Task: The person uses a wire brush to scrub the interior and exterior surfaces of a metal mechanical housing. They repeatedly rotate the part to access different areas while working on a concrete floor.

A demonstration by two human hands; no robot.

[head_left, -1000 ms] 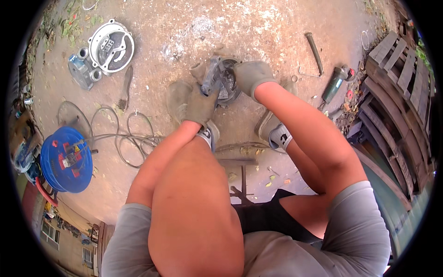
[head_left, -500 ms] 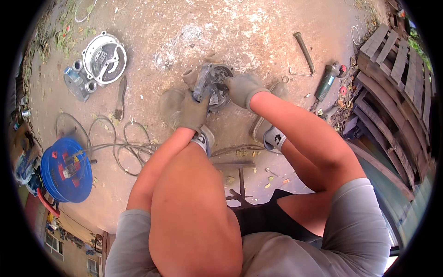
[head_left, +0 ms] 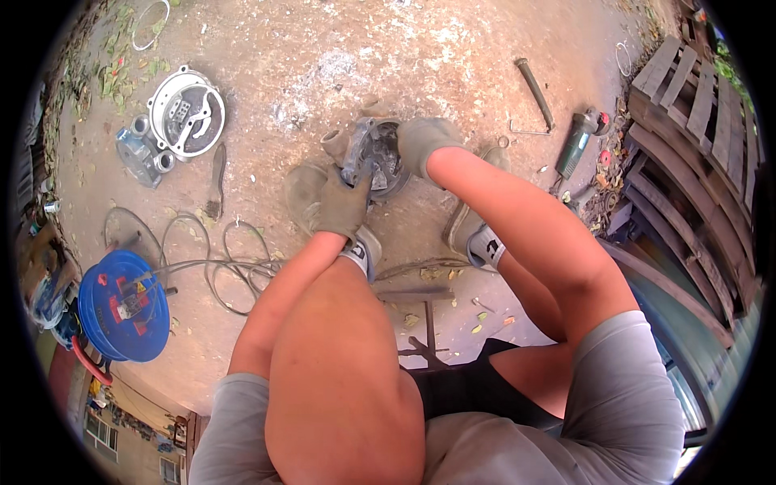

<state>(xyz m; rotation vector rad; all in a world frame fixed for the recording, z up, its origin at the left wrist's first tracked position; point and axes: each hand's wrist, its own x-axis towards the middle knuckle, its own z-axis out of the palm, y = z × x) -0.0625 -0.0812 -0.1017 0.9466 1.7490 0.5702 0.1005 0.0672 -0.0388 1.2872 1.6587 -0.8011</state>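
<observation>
Between my shoes, a grey cast-metal housing (head_left: 386, 183) rests on the ground, its hollow inside facing up and rough with grey bits. A short round pipe stub sticks out at its left. My gloved left hand (head_left: 341, 202) is closed on the near left wall, thumb over the edge. At the upper right rim is my gloved right hand (head_left: 430, 145), fingers curled in toward the cavity. Whatever it grips is hidden behind the glove.
Left lie a round metal casting (head_left: 218, 121), a brush (head_left: 217, 182), loose cable (head_left: 212, 271) and a blue cable reel (head_left: 162, 323). Right are a dark rod (head_left: 533, 93), an L-shaped rod (head_left: 529, 131), a green angle grinder (head_left: 574, 149) and stacked wooden pallets (head_left: 699, 105).
My right hand has shifted slightly up at the housing's rim, and the dark tool seen at its fingers no longer shows. My left hand keeps its grip. The whole view has shifted slightly.
</observation>
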